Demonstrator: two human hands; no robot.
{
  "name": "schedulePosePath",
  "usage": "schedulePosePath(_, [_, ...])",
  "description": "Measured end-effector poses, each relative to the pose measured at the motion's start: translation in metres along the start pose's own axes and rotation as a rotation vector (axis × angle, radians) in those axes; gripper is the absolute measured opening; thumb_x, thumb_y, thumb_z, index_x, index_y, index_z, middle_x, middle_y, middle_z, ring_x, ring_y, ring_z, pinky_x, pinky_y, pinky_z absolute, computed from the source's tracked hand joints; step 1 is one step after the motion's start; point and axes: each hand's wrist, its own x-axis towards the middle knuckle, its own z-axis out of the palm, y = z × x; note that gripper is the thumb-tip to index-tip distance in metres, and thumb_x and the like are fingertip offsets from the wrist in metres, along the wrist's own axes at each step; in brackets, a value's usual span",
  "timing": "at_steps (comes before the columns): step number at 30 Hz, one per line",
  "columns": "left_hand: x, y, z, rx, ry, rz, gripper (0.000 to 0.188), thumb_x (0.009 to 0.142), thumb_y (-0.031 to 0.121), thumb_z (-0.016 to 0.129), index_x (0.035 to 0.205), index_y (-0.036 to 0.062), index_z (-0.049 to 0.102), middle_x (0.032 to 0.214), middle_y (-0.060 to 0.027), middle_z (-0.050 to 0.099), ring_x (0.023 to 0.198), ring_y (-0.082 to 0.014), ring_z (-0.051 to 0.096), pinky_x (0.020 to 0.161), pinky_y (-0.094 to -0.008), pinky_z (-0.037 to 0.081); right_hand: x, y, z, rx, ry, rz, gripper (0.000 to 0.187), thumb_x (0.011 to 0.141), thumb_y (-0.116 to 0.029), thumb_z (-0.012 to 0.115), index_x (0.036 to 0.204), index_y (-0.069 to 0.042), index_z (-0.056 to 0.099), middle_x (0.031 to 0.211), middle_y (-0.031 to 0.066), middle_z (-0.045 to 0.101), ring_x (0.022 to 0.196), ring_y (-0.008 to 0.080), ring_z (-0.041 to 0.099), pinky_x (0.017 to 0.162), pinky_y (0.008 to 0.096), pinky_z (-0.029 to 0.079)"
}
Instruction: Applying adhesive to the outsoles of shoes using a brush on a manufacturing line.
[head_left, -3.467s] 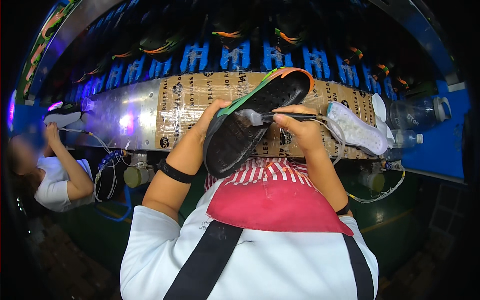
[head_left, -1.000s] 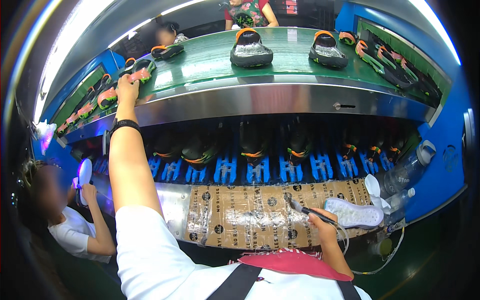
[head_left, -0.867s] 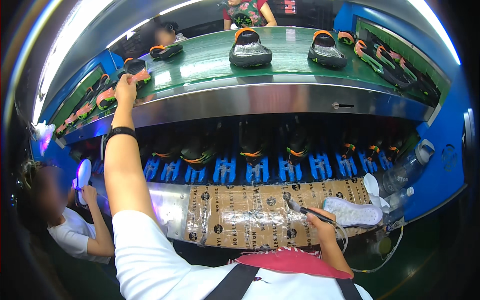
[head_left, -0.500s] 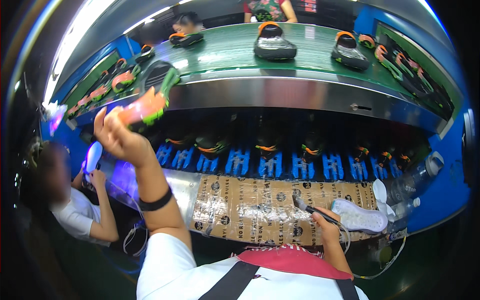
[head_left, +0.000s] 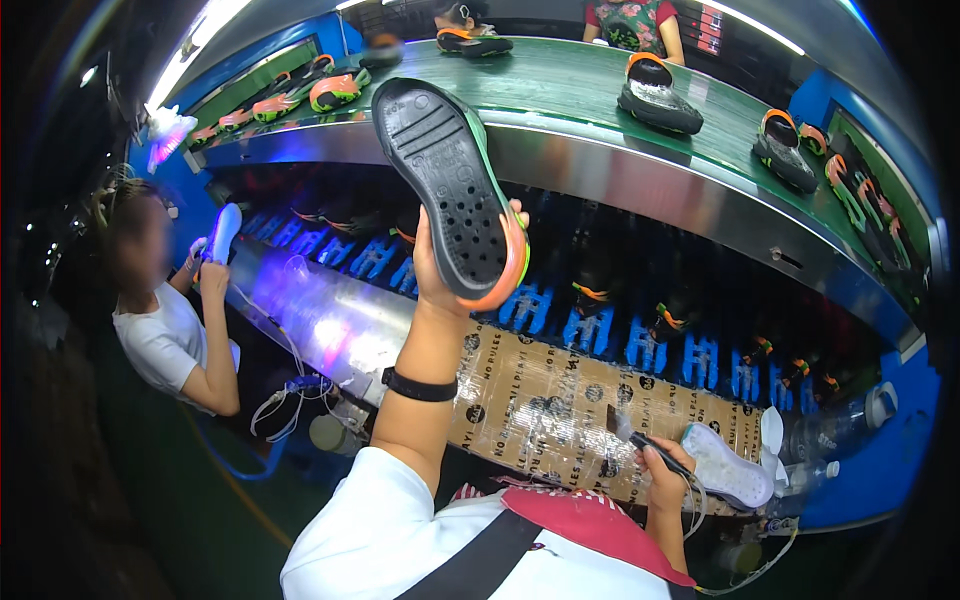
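My left hand [head_left: 432,275] is raised before the conveyor, its fingers closed round the heel end of a shoe sole [head_left: 425,130]. The sole's black inner side, with round holes and ridges, faces me. Its rim is orange and green. Low on the right, my right hand [head_left: 668,485] grips the black handle of a brush [head_left: 657,452] with a thin clear tube on it. The brush tip points left over a cardboard-covered bench [head_left: 520,400]. Just right of that hand lies a pale lilac sole [head_left: 722,462] with a whitish, wet-looking inside.
A green conveyor [head_left: 560,95] carries several shoe parts, including a black shoe [head_left: 658,95]. Below it runs a row of blue racks [head_left: 590,330] with dark shoes. Clear bottles [head_left: 815,475] stand at right. A co-worker [head_left: 170,330] sits at left holding a sole; another person [head_left: 635,25] is behind the conveyor.
My left hand has brought the sole rightward from the conveyor's left side and turned its inner side toward me. My view has swung left. The right hand still grips the brush.
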Motion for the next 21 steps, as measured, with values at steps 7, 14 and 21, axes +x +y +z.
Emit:
schedulePosePath(7, [-0.057,-0.064,-0.003,0.096,0.179,-0.064,0.082,0.084,0.070,0.035,0.132,0.0042,0.043,0.122,-0.0241,0.052,0.113,-0.0392,0.051,0.090,-0.0514,0.048,-0.002,-0.027,0.004,-0.039,-0.053,-0.092,0.016,0.078,-0.001,0.068,0.092,0.006,0.062,0.078,0.0105,0.067,0.067,0.0119,0.063,0.063,0.0227,0.051])
schedulePosePath(14, [-0.112,-0.124,-0.031,0.053,0.160,-0.461,0.069,0.093,0.059,0.025,0.132,0.0052,0.043,0.118,-0.0204,0.056,0.103,-0.0345,0.060,0.084,-0.0421,0.054,0.012,-0.079,0.035,-0.133,-0.117,-0.273,0.017,0.076,0.001,0.069,0.092,0.004,0.065,0.077,0.0062,0.066,0.068,0.0080,0.059,0.061,0.0204,0.046])
schedulePosePath(21, [-0.151,-0.171,-0.019,0.000,0.349,-0.653,0.057,0.098,0.049,0.027,0.137,0.0083,0.037,0.128,-0.0119,0.052,0.114,-0.0219,0.055,0.098,-0.0384,0.046,0.038,-0.094,0.074,-0.643,-0.106,-0.959,0.019,0.068,-0.003,0.071,0.085,0.000,0.063,0.068,0.0116,0.060,0.057,0.0248,0.059,0.051,0.0314,0.045])
